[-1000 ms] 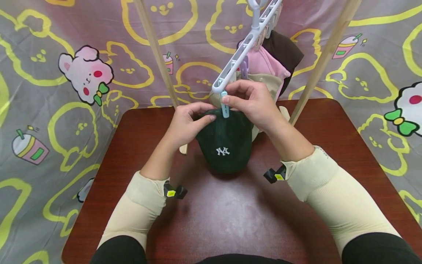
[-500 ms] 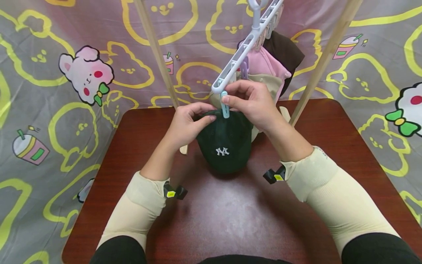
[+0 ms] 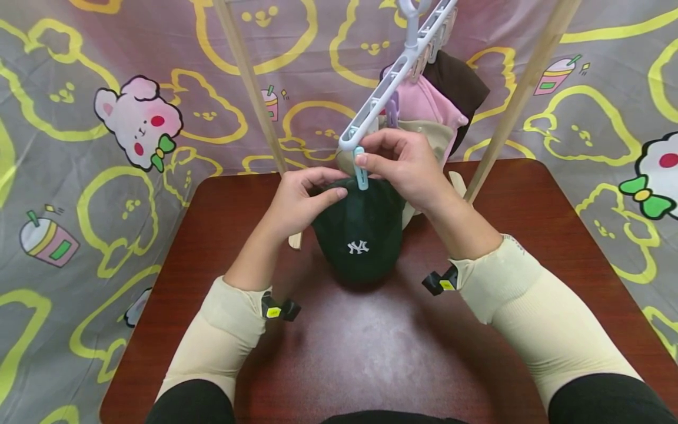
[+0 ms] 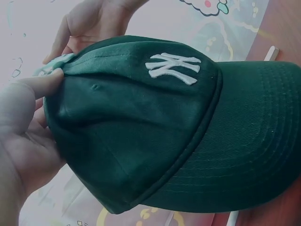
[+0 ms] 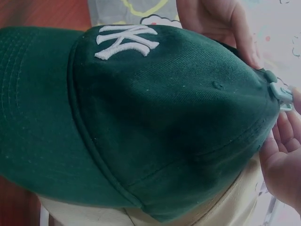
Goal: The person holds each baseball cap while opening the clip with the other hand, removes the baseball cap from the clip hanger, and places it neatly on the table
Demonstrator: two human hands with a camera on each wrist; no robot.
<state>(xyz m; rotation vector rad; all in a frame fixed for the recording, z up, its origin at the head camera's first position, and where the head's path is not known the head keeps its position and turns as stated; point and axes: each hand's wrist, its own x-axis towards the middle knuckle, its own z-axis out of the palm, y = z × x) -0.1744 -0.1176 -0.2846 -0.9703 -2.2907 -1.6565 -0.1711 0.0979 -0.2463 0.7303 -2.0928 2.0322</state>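
A dark green baseball cap (image 3: pixel 371 221) with white embroidered letters hangs crown up, brim down, in the head view. My left hand (image 3: pixel 299 197) pinches the top of its crown, thumb in front and fingers behind. With thumb and fingers, my right hand (image 3: pixel 410 165) pinches a light blue clothespin (image 3: pixel 361 171) at the end of a pale hanger bar (image 3: pixel 378 100). The lower end of the clothespin sits at the cap's top, and the right wrist view shows its tips (image 5: pixel 278 92) on the fabric. The cap hides some of my left fingers.
Behind the green cap hang a beige cap (image 3: pixel 431 132), a pink cap (image 3: pixel 424 103) and a dark brown cap (image 3: pixel 458 82). A purple clothespin (image 3: pixel 392 109) is on the bar. Wooden posts (image 3: pixel 254 82) stand either side, above the brown table (image 3: pixel 212 235).
The green cap has dropped very slightly, and its letters sit a little lower. Both hands stay almost in place, with the same grips.
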